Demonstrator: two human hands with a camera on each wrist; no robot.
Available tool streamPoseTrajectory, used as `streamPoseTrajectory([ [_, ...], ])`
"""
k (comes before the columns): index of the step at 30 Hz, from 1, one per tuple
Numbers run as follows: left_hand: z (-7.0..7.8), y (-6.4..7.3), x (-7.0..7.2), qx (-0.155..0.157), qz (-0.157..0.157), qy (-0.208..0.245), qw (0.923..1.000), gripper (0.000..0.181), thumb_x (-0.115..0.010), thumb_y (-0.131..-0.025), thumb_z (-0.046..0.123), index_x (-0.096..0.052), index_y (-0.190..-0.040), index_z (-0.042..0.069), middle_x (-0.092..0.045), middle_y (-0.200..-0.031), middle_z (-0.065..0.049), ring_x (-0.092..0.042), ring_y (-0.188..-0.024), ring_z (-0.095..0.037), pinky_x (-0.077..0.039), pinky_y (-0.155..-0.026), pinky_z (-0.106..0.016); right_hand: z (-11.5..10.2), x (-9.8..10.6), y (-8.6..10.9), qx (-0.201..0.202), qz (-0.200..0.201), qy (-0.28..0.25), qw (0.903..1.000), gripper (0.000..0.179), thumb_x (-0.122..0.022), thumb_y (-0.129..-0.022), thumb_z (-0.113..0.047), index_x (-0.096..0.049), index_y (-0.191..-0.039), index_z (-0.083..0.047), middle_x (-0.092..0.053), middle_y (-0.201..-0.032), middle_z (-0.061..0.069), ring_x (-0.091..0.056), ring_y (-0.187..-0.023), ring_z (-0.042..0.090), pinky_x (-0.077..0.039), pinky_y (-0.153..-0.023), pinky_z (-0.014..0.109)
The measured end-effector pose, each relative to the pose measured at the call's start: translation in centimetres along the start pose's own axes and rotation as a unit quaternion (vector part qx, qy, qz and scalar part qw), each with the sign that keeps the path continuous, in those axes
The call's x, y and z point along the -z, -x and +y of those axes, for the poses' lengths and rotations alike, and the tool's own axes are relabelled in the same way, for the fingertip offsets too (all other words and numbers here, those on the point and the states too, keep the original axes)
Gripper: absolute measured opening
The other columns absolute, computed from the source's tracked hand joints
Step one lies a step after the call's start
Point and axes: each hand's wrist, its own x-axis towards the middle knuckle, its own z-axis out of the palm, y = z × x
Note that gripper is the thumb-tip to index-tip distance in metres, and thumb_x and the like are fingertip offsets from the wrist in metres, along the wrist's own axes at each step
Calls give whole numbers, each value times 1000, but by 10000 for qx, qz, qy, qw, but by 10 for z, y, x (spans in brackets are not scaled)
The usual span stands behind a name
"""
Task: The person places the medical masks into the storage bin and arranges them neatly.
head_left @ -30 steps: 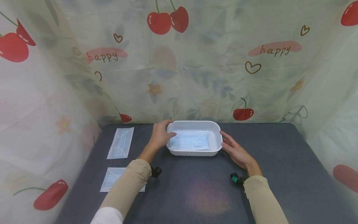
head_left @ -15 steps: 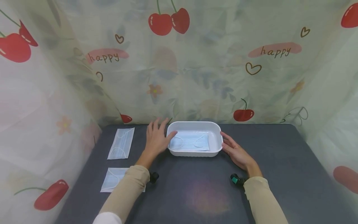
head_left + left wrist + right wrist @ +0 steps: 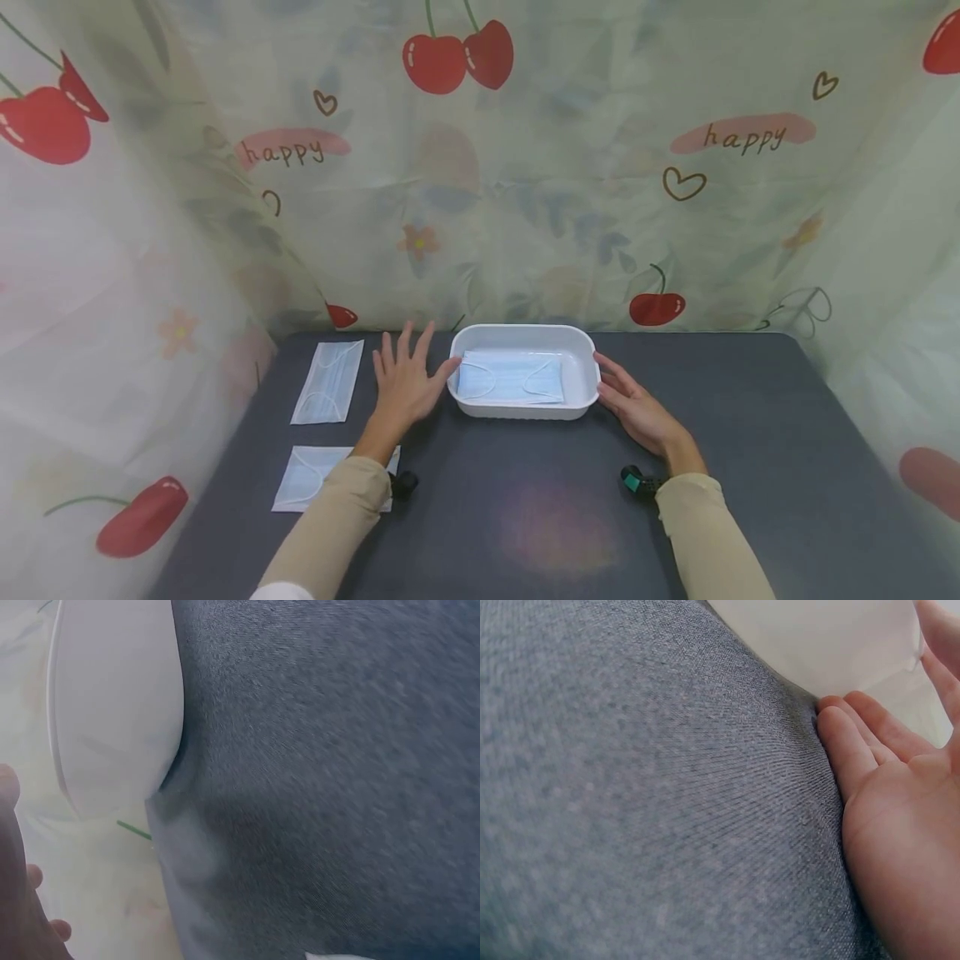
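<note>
A white plastic tray with rounded corners stands near the table's back edge. Flat inside it lies a light blue face mask with white ear loops. My left hand is spread beside the tray's left end, thumb tip right at the rim in the head view. In the left wrist view, part of that hand shows at the left edge, apart from the tray wall. My right hand rests at the tray's right end with fingers extended. Its fingertips lie against the tray's lower wall in the right wrist view.
Left of the left hand, another face mask lies lengthwise on the dark grey table. A further mask lies nearer the front, partly covered by the left forearm. A cherry-print curtain hangs behind the table and along both sides.
My left hand has come away from over the tray's left rim, moving left, and its fingers have spread. The right hand, the tray and the masks stay put.
</note>
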Motion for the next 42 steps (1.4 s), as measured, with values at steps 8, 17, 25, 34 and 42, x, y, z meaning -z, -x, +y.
streamPoseTrajectory([
  [8, -14, 7, 7, 143, 176, 77, 9997, 84, -42, -95, 76, -18, -164, 34, -9, -173, -12, 5, -158, -47, -1, -124, -70, -1, 2, -1, 65, -1, -50, 10000, 67, -52, -107, -33, -15, -164, -33, -14, -171, 15, -15, -158, 37, -9, -128, 59],
  [17, -34, 19, 16, 306, 242, 252, 9989, 81, -44, -97, 73, -24, -163, 31, -10, -173, -14, 5, -159, -46, 1, -125, -69, 2, 1, -1, -8, 23, -28, 10000, 68, -52, -107, -35, -15, -164, -34, -16, -171, 15, -16, -158, 37, -10, -128, 59],
  [25, -59, 30, 21, 689, 141, 391, 9968, 79, -38, -97, 75, -19, -163, 35, -5, -173, -16, 8, -157, -52, 2, -118, -78, 4, 0, -1, -31, 19, -67, 10000, 68, -52, -107, -36, -14, -164, -34, -12, -172, 14, -14, -159, 37, -10, -128, 59],
  [34, -92, 38, 29, 1121, 120, 323, 9931, 79, -44, -99, 68, -20, -163, 29, -5, -171, -23, 2, -153, -58, 1, -117, -79, 4, 0, -1, -42, 57, -2, 10000, 68, -51, -107, -36, -14, -164, -34, -14, -171, 14, -15, -159, 37, -10, -128, 59],
  [42, -117, 41, 39, 1594, 166, 432, 9861, 80, -47, -100, 63, -16, -164, 27, -5, -169, -27, -1, -152, -61, -4, -118, -78, 3, 0, -2, -29, 96, 10, 9999, 68, -52, -107, -37, -15, -164, -34, -15, -171, 14, -15, -159, 37, -11, -128, 59],
])
